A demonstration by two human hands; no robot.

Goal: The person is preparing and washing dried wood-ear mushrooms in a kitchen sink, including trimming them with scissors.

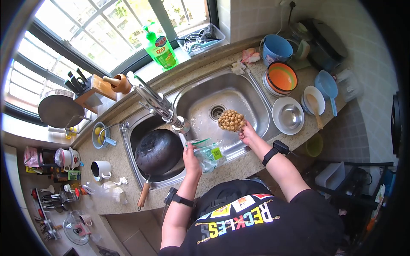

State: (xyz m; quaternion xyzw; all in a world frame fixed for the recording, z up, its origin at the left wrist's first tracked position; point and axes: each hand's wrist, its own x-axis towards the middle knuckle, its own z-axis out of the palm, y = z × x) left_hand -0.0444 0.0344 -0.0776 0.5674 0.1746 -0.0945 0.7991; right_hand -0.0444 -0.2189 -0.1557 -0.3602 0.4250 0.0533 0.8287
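My right hand grips a cluster of small brown-capped mushrooms, caps turned up and away from me, over the right sink basin. In my left hand is a clear plastic bag with green print and a yellow-green label. The bag hangs at the front rim of the sink, left of the mushrooms and apart from them. The chrome faucet reaches over the divider between the basins. A dark wok with a wooden handle lies upside down in the left basin.
A green soap bottle stands on the windowsill. Bowls and a metal dish on a white plate sit right of the sink. A white mug, a blue colander and a knife block are on the left.
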